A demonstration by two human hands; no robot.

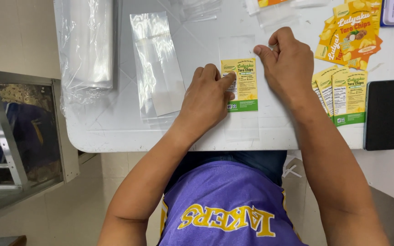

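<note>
My left hand (pixel 206 98): lies flat at the centre of the frame, fingers close together, forefinger tip pressed on the left edge of a yellow-and-green label (pixel 245 84). It grips nothing; it only pins the label down.

My right hand (pixel 288 64): sits just right of the label's top, fingers curled in, thumb and forefinger pinched near the upper right corner. I cannot tell whether they nip the label itself or the clear film around it.

Label: upright rectangle, yellow above, green band at the foot, lying at the centre of the frame between my two hands. It seems to sit within a clear pouch (pixel 241 123), whose faint outline runs above and below it towards the table's near edge.

Table (pixel 115 123): white, rounded corner at lower left.

Left of my left hand: an empty clear bag (pixel 157 64), flat, slightly tilted. Further left, upper left of the frame: a thick stack of clear bags (pixel 87 45) in plastic wrap.

Right of my right hand: a fanned pile of matching back labels (pixel 343 95), just beside my wrist. Above it, upper right: a loose heap of orange-and-yellow front labels (pixel 352 32).

Far right: a dark phone (pixel 383 114), face down or screen off, beside the label pile.
</note>
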